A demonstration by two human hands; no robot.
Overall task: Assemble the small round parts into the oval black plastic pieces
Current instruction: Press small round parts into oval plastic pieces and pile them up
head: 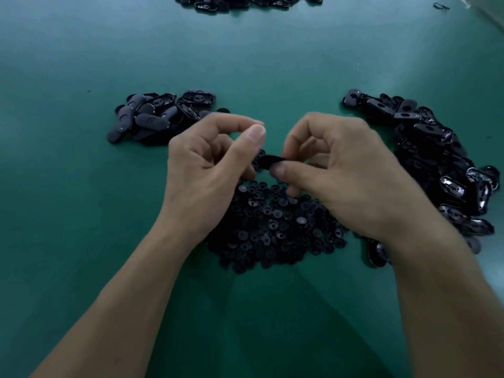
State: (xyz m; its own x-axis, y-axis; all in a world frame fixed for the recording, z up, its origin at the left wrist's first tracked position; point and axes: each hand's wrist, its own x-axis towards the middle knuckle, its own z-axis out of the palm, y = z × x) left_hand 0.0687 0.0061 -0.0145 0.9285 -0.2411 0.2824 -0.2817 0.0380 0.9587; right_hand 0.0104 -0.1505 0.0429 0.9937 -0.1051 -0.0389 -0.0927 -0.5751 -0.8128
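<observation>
— Where is the oval black piece [268, 160]?
— Mid-frame, pinched by the right hand [343, 175], just above the heap of small round parts [272, 230].
— And the left hand [210, 162]?
— Curled, thumb against forefinger (I cannot tell whether it holds anything). More oval pieces lie in the right pile [436, 148] and the upper-left pile [158, 115].
</observation>
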